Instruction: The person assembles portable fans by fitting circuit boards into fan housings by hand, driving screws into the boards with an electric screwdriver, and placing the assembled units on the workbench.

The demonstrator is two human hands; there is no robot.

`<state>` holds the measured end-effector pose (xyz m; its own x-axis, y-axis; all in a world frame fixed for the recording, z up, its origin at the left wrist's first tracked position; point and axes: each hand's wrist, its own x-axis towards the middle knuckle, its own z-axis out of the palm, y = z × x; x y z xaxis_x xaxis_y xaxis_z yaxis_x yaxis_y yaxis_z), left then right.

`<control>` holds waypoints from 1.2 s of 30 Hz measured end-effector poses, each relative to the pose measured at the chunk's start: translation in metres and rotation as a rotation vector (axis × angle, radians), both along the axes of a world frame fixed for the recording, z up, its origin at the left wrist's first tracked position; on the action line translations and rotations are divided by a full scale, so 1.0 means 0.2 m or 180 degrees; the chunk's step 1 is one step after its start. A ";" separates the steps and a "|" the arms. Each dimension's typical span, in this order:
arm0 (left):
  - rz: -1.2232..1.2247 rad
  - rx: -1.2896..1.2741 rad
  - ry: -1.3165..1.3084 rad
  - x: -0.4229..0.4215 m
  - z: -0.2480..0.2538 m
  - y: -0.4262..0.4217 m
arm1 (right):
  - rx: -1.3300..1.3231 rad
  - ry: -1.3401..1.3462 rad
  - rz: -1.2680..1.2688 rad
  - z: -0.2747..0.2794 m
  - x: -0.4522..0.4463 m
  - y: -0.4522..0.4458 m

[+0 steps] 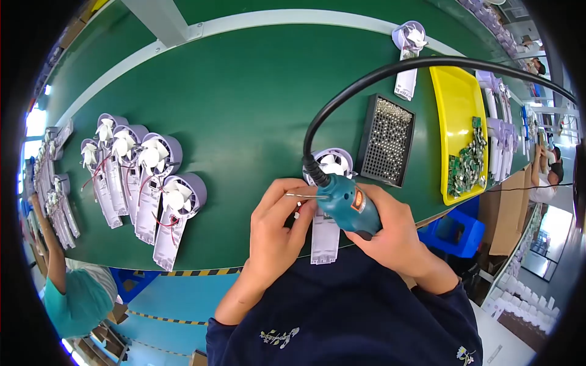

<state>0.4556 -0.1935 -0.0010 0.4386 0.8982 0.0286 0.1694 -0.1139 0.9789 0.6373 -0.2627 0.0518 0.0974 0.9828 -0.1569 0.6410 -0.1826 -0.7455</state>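
Note:
My right hand (394, 227) is wrapped round a teal electric screwdriver (349, 206), whose thin metal bit points left. Its tip reaches over the fingers of my left hand (274, 224). The left fingers are curled in at the left side of a handheld fan unit (325, 241), with a small white wire connector (297, 214) showing between thumb and forefinger. Exactly what they grip is hidden. Under the screwdriver the fan unit lies at the table's near edge, its white blades (334, 165) away from me and its pale handle towards me. The screwdriver covers its middle.
Several fan units (177, 198) with red wires lie on the left of the green table (244, 97). A black tray of screws (364, 155) and a yellow bin of circuit boards (448, 122) stand right. A black cable (390, 67) arches overhead. Another person (79, 302) works at left.

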 end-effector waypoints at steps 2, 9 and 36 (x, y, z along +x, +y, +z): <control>-0.0111 0.0206 0.0123 -0.01 -0.03 0.00 | -0.0092 -0.0059 -0.0012 -0.01 0.00 0.00; -0.0287 0.0139 0.0078 0.01 0.00 -0.02 | -0.0108 0.0774 -0.1049 -0.07 -0.03 -0.07; 0.0054 -0.0217 0.0319 0.04 0.00 -0.10 | -0.0433 0.1462 -0.1541 -0.13 -0.11 -0.03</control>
